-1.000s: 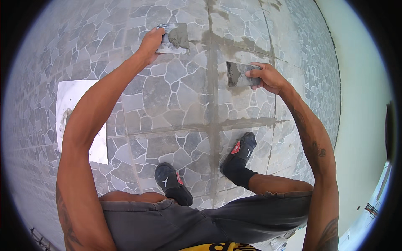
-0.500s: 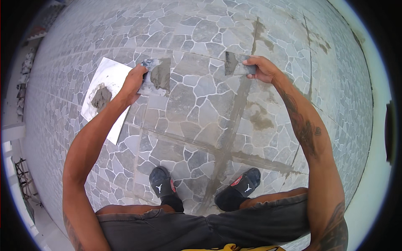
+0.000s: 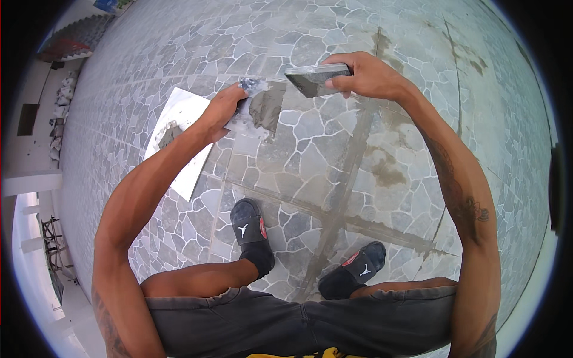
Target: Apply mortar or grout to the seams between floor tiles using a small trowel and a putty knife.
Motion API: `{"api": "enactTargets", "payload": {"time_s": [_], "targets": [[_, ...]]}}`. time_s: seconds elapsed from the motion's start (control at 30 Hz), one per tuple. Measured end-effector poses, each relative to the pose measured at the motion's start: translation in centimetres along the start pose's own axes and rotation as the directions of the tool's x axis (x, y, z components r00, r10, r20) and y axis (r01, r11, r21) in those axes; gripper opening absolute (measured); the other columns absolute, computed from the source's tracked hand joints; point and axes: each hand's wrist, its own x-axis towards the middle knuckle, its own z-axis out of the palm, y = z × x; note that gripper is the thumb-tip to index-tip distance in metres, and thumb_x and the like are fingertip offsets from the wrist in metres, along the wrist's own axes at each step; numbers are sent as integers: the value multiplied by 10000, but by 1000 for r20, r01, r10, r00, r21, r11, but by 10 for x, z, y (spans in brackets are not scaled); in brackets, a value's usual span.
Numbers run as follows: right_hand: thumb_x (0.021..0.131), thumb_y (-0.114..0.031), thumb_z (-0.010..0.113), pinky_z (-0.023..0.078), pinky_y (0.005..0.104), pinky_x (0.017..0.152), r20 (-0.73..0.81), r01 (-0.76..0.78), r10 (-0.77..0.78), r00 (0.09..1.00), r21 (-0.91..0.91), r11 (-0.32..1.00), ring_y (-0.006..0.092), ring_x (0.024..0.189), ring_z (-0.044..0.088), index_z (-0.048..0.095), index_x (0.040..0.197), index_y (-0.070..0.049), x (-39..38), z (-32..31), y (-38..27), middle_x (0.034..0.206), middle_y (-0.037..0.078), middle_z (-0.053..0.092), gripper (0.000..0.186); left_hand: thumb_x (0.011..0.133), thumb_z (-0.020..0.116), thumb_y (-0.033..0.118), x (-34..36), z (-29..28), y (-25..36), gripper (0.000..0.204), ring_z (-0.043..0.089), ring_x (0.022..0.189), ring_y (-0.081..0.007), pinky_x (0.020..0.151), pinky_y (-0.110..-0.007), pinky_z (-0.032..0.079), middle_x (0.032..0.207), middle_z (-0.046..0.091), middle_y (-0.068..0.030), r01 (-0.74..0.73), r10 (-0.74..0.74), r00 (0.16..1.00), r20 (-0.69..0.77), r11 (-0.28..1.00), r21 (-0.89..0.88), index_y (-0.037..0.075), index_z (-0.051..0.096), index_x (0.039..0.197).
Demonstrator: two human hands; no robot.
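Observation:
My left hand is closed on the edge of a thin flat plate, which carries a smeared lump of grey mortar. To the right, my right hand grips a flat rectangular float between thumb and fingers. Its grey face tilts toward me, and one long edge shows on top. The float is near the plate's right side, apart from it. Left of my left hand lies a white board with a heap of mortar, partly hidden behind my forearm.
Grey stone-patterned tiles cover the floor. Damp, mortar-filled joints cross right of centre, with smears beside them. My slippered feet stand near the lower middle. A pale wall edge runs along the right.
My right hand has moved left, toward the plate, and tilted the float. The left hand still holds the plate. My left foot has shifted forward, and the whole view has swung somewhat left.

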Motion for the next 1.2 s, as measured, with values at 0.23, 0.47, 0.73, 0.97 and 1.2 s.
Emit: {"api": "enactTargets", "payload": {"time_s": [0.23, 0.47, 0.73, 0.97, 1.2], "targets": [[791, -23, 657, 488, 406, 937, -122, 376, -505, 854, -526, 763, 309, 1102, 574, 596, 1172, -68, -55, 7, -26, 1171, 118, 614, 388, 942, 472, 196, 33, 35, 23, 331, 604, 911, -176, 814, -354, 546, 1087, 547, -92, -59, 70, 968, 239, 997, -52, 37, 504, 1230], [724, 56, 658, 509, 396, 941, -89, 302, -494, 865, -694, 654, 297, 1146, 557, 558, 1230, -97, -67, -1, -44, 1240, 90, 579, 538, 912, 496, 201, 58, 57, 47, 269, 609, 840, -186, 786, -374, 545, 1008, 568, -81, -56, 118, 947, 299, 976, -208, 16, 512, 1108], [735, 92, 638, 498, 397, 984, -66, 228, -425, 903, -764, 603, 293, 1156, 556, 571, 1224, -103, -57, -26, -40, 1252, 92, 573, 531, 902, 563, 204, 89, 40, 63, 305, 625, 917, -198, 846, -385, 550, 1044, 561, -98, -67, 155, 937, 313, 959, -276, 6, 499, 1126], [838, -165, 584, 492, 364, 720, -175, -302, 256, 951, -335, 893, 256, 736, 622, 647, 1090, -10, -22, -19, 19, 865, 146, 679, 302, 917, 500, 213, 73, -20, 60, 256, 602, 878, -187, 779, -361, 518, 994, 576, -60, -136, 156, 980, 125, 978, -155, 32, 533, 1094], [818, -175, 598, 505, 403, 780, -140, -260, 222, 965, -606, 751, 337, 851, 649, 625, 1076, 12, 37, 17, 120, 919, 222, 673, 319, 925, 538, 254, 21, -50, -33, 649, 551, 1121, -174, 942, -303, 475, 1318, 512, -107, -27, 47, 977, 208, 995, -101, 14, 315, 1485]]}}
